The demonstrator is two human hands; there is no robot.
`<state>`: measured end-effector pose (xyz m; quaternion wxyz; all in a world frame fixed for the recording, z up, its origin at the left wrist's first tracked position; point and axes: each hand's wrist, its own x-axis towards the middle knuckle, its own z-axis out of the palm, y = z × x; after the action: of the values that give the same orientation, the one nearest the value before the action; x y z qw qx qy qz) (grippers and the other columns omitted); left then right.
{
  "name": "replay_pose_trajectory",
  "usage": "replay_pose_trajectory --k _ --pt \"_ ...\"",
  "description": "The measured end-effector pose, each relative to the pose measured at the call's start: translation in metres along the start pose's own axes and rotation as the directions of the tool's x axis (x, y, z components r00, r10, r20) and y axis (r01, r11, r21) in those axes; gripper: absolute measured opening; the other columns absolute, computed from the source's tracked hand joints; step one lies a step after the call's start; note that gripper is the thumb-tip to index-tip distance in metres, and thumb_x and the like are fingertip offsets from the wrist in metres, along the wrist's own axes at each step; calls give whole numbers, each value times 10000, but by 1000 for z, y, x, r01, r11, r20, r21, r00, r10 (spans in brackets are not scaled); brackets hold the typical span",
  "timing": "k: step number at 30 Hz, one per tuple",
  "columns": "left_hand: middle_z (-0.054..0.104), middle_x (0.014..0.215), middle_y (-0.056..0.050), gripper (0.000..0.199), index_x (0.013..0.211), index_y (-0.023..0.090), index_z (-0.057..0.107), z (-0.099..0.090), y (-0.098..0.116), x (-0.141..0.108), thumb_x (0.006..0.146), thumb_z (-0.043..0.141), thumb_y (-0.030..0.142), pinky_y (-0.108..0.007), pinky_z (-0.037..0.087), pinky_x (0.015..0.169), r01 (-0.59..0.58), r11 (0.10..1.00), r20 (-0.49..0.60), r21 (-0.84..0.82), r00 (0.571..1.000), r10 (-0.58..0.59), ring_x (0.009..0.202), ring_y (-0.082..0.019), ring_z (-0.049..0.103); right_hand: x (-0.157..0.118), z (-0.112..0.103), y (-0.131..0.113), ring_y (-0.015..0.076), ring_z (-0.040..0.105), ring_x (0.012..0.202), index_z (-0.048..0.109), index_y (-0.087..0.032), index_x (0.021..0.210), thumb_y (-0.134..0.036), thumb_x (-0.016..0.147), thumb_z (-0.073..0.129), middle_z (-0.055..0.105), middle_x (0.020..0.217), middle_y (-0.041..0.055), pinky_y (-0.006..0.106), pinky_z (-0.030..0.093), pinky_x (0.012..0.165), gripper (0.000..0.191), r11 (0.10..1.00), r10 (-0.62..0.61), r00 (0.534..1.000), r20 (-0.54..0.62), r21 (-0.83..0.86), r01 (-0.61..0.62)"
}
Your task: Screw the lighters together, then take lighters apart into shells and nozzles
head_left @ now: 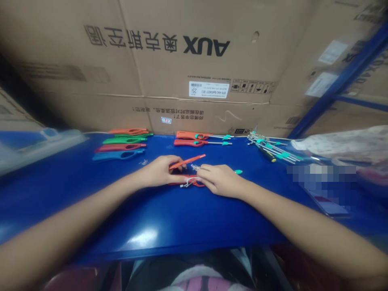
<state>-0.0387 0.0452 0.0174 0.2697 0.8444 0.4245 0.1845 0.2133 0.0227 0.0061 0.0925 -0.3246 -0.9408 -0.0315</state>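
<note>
My left hand (pixel 159 171) grips an orange plastic casing piece (pixel 194 159), which points up to the right. Below it, another red-orange casing piece (pixel 200 184) lies between my hands, with a small white wired part (pixel 188 183) on it. My right hand (pixel 222 180) pinches a small clear and metal part (pixel 195 167) at its fingertips. A teal tip (pixel 239 172) shows just beyond the right hand; what links it to the things beneath that hand is hidden.
Orange, green, red and blue handles (pixel 118 155) lie at the back left. Two lighters with metal rods (pixel 194 142) lie at the back centre. Rods with teal parts (pixel 281 151) and a screwdriver (pixel 269 156) are right, near a phone (pixel 329 204) and cloth. Cardboard (pixel 169 81) stands behind.
</note>
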Motion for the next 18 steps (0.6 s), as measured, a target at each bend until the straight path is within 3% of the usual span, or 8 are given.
replay_pose_trajectory --k 2,4,6,8,10,12,15,18 --pt "670 839 -13 434 940 179 663 -1 2 -1 760 706 572 -253 441 645 -60 998 56 19 997 58 742 -173 599 0 3 0 134 495 658 618 -197 942 -245 995 402 637 912 46 283 223 525 228 999 -32 999 6 -26 32" --pt "670 868 -18 428 954 180 654 0 6 -1 768 706 561 -257 450 662 -79 997 80 6 994 78 759 -175 602 -3 -1 2 135 497 654 628 -199 949 -244 1000 376 641 904 51 283 243 530 261 995 -99 993 -62 -40 97" --pt "675 904 -27 441 991 184 647 0 9 -2 776 701 565 -265 463 681 -71 997 69 -22 995 73 780 -182 612 -7 -11 9 143 507 657 641 -208 958 -258 1002 354 642 894 60 283 279 544 294 988 -148 970 -194 -67 138" --pt "671 914 -33 459 1005 188 642 2 13 -3 785 689 588 -276 465 692 -74 997 30 0 997 74 787 -189 612 -12 -26 25 163 532 687 644 -212 957 -275 996 350 643 887 75 285 331 584 303 992 -118 925 -360 -93 90" --pt "648 905 -39 482 979 186 638 5 16 -4 781 681 623 -287 457 689 -103 991 16 80 995 102 782 -196 599 -16 -43 52 196 573 777 633 -208 948 -301 995 341 648 903 99 296 387 671 310 996 25 862 -506 -63 -66" --pt "622 930 -48 498 975 184 629 7 19 -5 785 670 643 -293 452 693 -149 979 40 142 989 144 791 -200 589 -20 -58 88 232 593 881 615 -200 961 -343 1003 317 657 966 130 318 407 770 333 950 270 787 -554 22 -310" --pt "596 997 -63 448 1009 183 610 11 21 -6 864 603 607 -298 455 706 -189 962 99 195 980 172 809 -198 583 -33 -69 150 268 595 924 601 -223 955 -413 982 351 679 1023 132 330 398 767 315 758 618 697 -363 41 -651" --pt "599 1026 -74 362 1003 184 608 11 22 -7 921 562 534 -336 454 783 -239 917 103 319 971 217 896 -230 572 -53 -66 195 260 600 824 608 -199 890 -364 954 387 693 887 134 330 414 728 283 677 719 649 -251 41 -735"
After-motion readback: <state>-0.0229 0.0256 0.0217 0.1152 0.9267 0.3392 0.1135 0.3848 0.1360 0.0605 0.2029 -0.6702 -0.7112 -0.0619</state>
